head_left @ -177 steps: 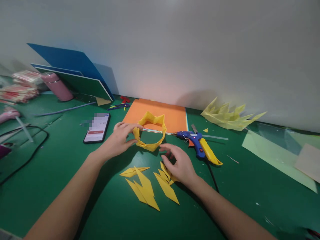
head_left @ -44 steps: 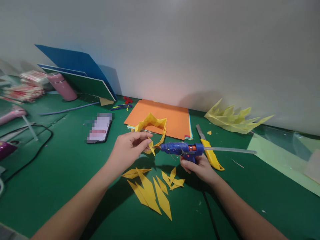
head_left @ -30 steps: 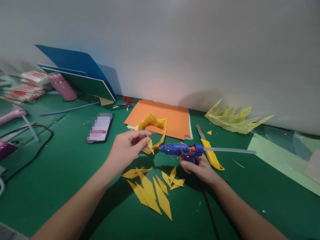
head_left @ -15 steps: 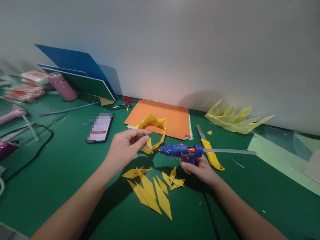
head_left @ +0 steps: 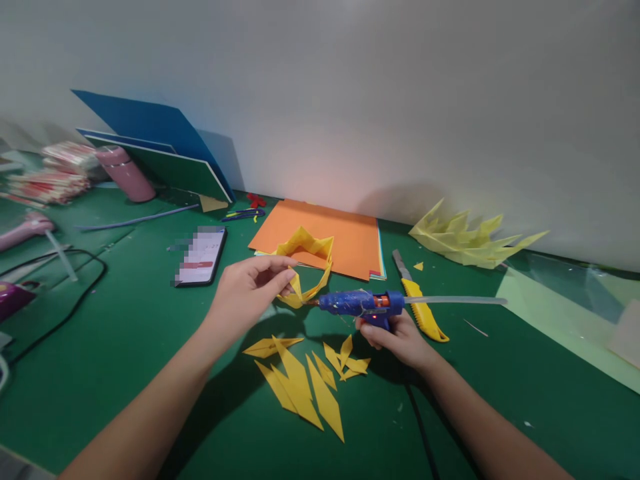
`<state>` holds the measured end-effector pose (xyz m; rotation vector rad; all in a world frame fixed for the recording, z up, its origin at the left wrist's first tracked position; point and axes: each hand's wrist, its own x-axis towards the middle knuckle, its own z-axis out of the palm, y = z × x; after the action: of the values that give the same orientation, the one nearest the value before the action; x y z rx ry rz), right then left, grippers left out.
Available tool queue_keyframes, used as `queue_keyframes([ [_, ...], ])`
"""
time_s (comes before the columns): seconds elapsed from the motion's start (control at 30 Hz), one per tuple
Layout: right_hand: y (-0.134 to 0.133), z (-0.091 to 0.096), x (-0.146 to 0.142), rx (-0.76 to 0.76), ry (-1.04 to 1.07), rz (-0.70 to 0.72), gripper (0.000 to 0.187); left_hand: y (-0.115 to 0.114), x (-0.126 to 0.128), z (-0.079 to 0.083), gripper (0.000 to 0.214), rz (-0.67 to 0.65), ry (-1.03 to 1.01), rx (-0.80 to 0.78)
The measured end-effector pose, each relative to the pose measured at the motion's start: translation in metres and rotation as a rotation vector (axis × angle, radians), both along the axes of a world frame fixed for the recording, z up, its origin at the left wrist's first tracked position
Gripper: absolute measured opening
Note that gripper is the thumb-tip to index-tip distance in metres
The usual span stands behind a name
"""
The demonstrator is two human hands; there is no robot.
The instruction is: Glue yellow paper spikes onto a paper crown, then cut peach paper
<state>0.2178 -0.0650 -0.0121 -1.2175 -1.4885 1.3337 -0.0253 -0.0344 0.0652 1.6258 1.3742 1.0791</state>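
Observation:
Between thumb and fingers, my left hand point(head_left: 253, 287) pinches the near edge of a folded yellow paper crown point(head_left: 324, 250), a ring with pointed tips. My right hand point(head_left: 395, 337) is wrapped around the handle of a blue hot glue gun point(head_left: 357, 303), whose small light glows red. The gun's nozzle points left and sits at the crown's near edge; I cannot tell if it touches. A long clear glue stick point(head_left: 455, 300) sticks out of the gun's back. Below the hands lie several folded yellow paper points point(head_left: 295, 380), large and small.
Orange paper sheets point(head_left: 345, 233) lie behind the crown. A yellow craft knife point(head_left: 423, 310) rests right of the glue gun, its blade bare. A pale yellow paper crown point(head_left: 460, 240) stands by the wall. Leftward are a phone point(head_left: 203, 257), a pink bottle point(head_left: 125, 173) and leaning boards point(head_left: 165, 167).
The glue gun has shifted very slightly left with my right hand. My left hand has moved a little left and up, still pinching the crown.

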Motion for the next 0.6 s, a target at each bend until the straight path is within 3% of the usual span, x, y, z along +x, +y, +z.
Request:
queue_keyframes([
  [0.37, 0.010, -0.007, 0.000, -0.041, 0.206, 0.054, 0.036, 0.000, -0.001, 0.001, 0.020, 0.028, 0.014, 0.021],
  [0.6, 0.009, -0.010, 0.000, -0.084, 0.350, 0.122, 0.037, -0.002, 0.001, -0.003, 0.022, -0.035, 0.041, 0.031],
])
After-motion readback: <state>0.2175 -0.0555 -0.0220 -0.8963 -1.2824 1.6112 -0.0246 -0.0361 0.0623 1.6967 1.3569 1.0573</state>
